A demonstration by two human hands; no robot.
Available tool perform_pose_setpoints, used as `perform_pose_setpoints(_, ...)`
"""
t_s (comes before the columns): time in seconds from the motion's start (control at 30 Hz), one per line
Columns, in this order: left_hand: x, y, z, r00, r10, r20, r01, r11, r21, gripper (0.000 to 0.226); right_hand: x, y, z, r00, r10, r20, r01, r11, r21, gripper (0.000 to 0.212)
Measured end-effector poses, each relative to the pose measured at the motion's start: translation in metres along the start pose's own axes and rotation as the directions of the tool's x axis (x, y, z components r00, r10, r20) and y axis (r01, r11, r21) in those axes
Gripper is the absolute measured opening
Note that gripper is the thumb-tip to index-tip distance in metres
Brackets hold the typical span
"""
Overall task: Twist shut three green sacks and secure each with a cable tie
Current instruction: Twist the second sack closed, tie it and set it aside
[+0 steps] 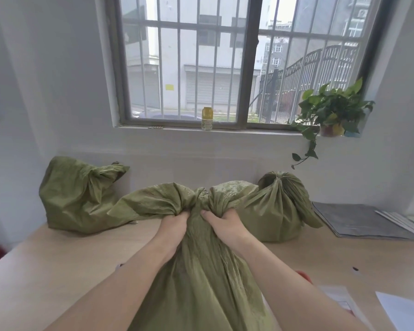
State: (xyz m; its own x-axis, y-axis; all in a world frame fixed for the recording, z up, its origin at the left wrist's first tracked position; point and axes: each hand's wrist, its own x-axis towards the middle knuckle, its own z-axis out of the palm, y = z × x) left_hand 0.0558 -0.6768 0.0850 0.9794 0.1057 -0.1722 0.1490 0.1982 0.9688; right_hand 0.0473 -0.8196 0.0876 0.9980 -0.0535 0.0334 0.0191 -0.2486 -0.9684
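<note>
A green sack (198, 278) stands in front of me on the wooden table (58, 263). My left hand (173, 223) and my right hand (225, 224) both grip its bunched neck, thumbs side by side, with the loose mouth fanning out beyond my fingers. A second green sack (79, 197) lies at the back left with its neck twisted; I cannot make out a tie on it. A third green sack (277, 211) sits at the back right, its neck cinched tight with a pale tie (277, 179).
Grey sheets (359, 220) lie stacked at the right edge. White papers (402, 311) and a clear packet (342, 299) sit near right. A yellow jar (207, 118) and a potted plant (332, 113) stand on the windowsill.
</note>
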Motion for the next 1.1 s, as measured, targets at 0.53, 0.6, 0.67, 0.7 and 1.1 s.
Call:
perform_pose_setpoints(0.53,-0.020,0.014,0.007,0.871,0.016,0.491,0.036,0.995,-0.096,0.071,-0.014,-0.011,0.008,0.994,0.102,0.026,-0.097,0.983,-0.154,0.041)
perform_pose_setpoints(0.6,-0.020,0.014,0.004,0.863,0.002,0.505,0.030,0.998,-0.056,0.074,-0.018,-0.015,0.009,0.991,0.130,0.044,-0.122,0.981,-0.153,0.041)
perform_pose_setpoints(0.67,-0.023,0.015,0.004,0.852,0.003,0.523,0.023,0.999,-0.044,0.074,-0.023,-0.020,0.007,0.988,0.132,0.075,-0.119,0.980,-0.160,0.035)
perform_pose_setpoints(0.7,-0.024,0.014,0.005,0.847,0.000,0.532,0.028,0.999,-0.045,0.074,-0.026,-0.023,0.005,0.987,0.130,0.093,-0.115,0.981,-0.156,0.030)
perform_pose_setpoints(1.1,-0.023,0.010,0.006,0.855,-0.010,0.518,0.084,0.989,-0.119,0.079,-0.041,-0.018,0.006,0.988,0.084,0.129,-0.036,0.942,-0.334,0.049)
